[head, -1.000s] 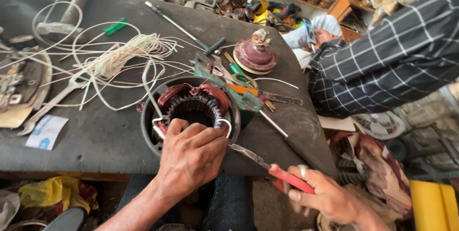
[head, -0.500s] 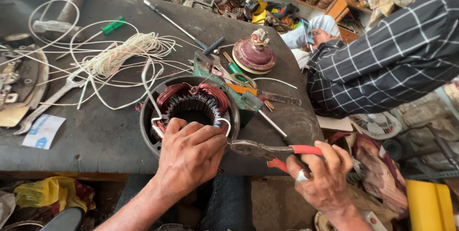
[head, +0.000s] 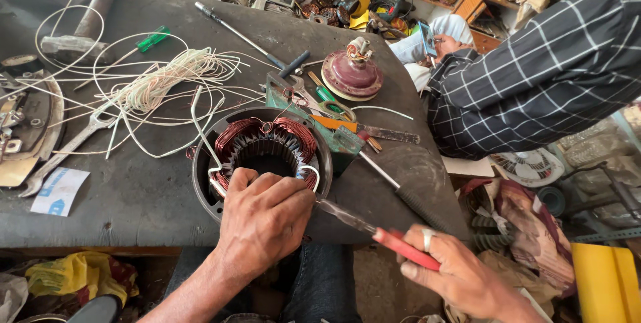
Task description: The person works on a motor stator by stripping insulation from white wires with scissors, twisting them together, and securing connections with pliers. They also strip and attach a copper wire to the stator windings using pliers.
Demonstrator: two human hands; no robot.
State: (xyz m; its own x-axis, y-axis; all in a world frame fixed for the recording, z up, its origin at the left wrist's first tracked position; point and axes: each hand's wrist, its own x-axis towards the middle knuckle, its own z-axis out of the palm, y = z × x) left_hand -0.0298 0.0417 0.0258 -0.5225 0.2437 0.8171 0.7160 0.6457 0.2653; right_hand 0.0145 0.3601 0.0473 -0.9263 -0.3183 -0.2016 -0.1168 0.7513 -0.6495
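A round motor stator [head: 267, 146] with copper windings sits in its dark housing at the near edge of the dark workbench [head: 120, 196]. My left hand [head: 264, 219] rests over the stator's near rim, fingers curled down onto the windings. My right hand [head: 454, 273] grips the red handles of a pair of pliers [head: 374, 229], whose metal jaws point left and reach under my left hand at the stator's rim. What the jaws hold is hidden.
White insulated wires [head: 160, 86] lie looped across the bench with a wrench [head: 63, 152], a hammer [head: 83, 26], screwdrivers [head: 244, 39] and a maroon motor cap [head: 352, 76]. A person in a checked shirt [head: 554, 76] sits at the right holding a phone. Cluttered shelves stand behind.
My right hand has dropped and tilted the pliers so the jaws angle up-left toward the stator rim. My left hand stays on the windings.
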